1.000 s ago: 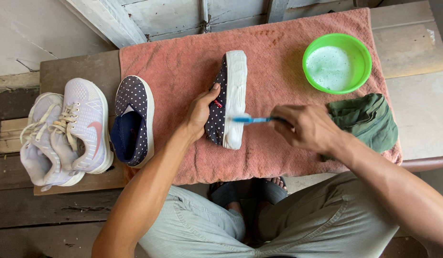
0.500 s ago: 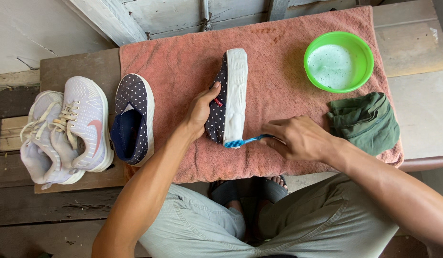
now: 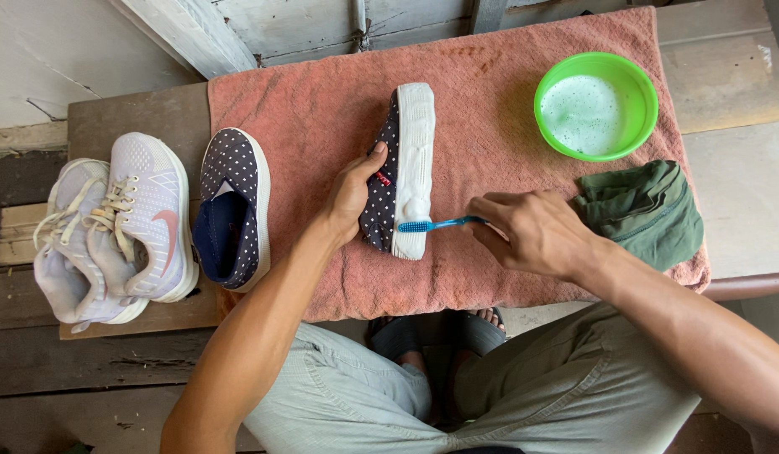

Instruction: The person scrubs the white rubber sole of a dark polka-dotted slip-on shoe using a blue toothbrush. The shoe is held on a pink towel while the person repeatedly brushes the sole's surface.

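A navy polka-dot slip-on shoe [image 3: 400, 160] lies on its side on a pink towel [image 3: 322, 101], white sole facing right. My left hand [image 3: 353, 195] grips its upper near the heel. My right hand [image 3: 528, 231] holds a blue toothbrush [image 3: 431, 224], whose bristle head rests on the foamy heel end of the sole. The matching polka-dot shoe [image 3: 231, 206] sits upright on the towel's left edge.
A green bowl [image 3: 635, 84] of soapy water stands at the towel's back right, with a crumpled green cloth [image 3: 646, 210] just below it. A pair of white sneakers [image 3: 112, 227] rests on a wooden board at the left. My knees are below the bench.
The toothbrush head has moved along the sole's heel end, down and then slightly back up. My left hand keeps the shoe in the same place.
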